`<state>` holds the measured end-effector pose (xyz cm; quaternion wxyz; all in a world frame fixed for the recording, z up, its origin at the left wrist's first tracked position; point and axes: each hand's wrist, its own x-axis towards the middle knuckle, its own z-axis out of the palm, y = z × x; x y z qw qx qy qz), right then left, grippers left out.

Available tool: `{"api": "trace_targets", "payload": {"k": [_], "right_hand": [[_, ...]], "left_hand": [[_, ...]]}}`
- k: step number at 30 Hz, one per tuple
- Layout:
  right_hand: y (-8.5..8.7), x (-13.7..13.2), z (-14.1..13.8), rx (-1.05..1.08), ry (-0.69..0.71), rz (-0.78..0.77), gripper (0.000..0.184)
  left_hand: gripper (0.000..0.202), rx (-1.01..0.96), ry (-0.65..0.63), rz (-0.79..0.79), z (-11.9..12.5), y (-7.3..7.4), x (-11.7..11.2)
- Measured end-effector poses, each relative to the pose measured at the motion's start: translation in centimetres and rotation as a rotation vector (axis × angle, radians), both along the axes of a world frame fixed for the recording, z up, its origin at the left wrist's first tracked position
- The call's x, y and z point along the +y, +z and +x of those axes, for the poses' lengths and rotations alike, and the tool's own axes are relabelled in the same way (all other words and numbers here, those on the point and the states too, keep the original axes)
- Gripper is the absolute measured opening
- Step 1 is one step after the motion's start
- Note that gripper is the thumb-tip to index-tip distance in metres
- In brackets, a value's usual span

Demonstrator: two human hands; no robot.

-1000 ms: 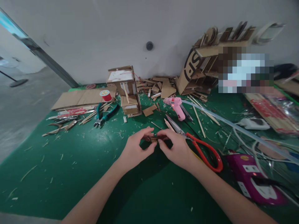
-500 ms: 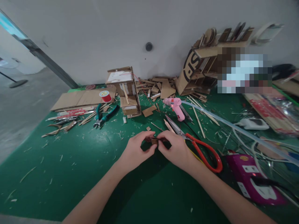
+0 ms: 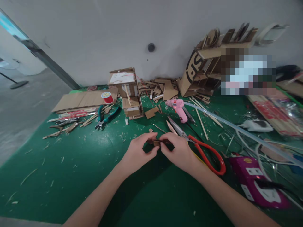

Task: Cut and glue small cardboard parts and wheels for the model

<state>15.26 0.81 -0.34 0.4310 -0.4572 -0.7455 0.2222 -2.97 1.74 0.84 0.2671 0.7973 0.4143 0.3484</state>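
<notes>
My left hand (image 3: 138,153) and my right hand (image 3: 178,151) meet over the green mat (image 3: 71,176), fingertips pinched together on a small brown cardboard piece (image 3: 156,142) held between them. Most of the piece is hidden by my fingers. Red-handled scissors (image 3: 201,148) lie just right of my right hand, blades pointing up-left. A pink glue gun (image 3: 178,108) rests a little farther back.
A small cardboard model (image 3: 127,91) stands at the back centre, with cardboard scraps (image 3: 163,88) and a larger cardboard structure (image 3: 203,72) by the wall. Teal pliers (image 3: 106,116), a red thread spool (image 3: 107,96), wooden sticks and a purple power strip (image 3: 255,179) lie around.
Both hands have stayed together on the small piece, with only slight finger shifts.
</notes>
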Motion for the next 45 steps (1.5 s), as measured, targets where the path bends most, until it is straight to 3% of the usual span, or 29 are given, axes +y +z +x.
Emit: {"api": "trace_targets", "payload": {"k": [14,24,32,38,45], "right_hand": [[-0.14,-0.05,0.09,-0.008,0.006,0.005,0.016],[-0.66,0.25,0.26,-0.037,-0.022,0.005,0.026],[-0.43,0.01,0.26,-0.067,-0.149,-0.046,0.021],[0.13,-0.44,0.24,-0.088,-0.107,-0.079,0.024],[0.05,-0.36,0.09,-0.034,-0.019,-0.037,0.014]], "left_hand": [[0.037,0.011,0.001,0.003,-0.06,-0.11,0.05],[0.035,0.004,0.021,-0.010,0.00,-0.15,0.17],[0.039,-0.026,0.068,-0.016,-0.48,-0.61,0.29],[0.036,-0.038,0.055,-0.007,-0.46,-0.60,0.34],[0.032,-0.022,0.046,0.029,-0.40,-0.41,0.34]]}}
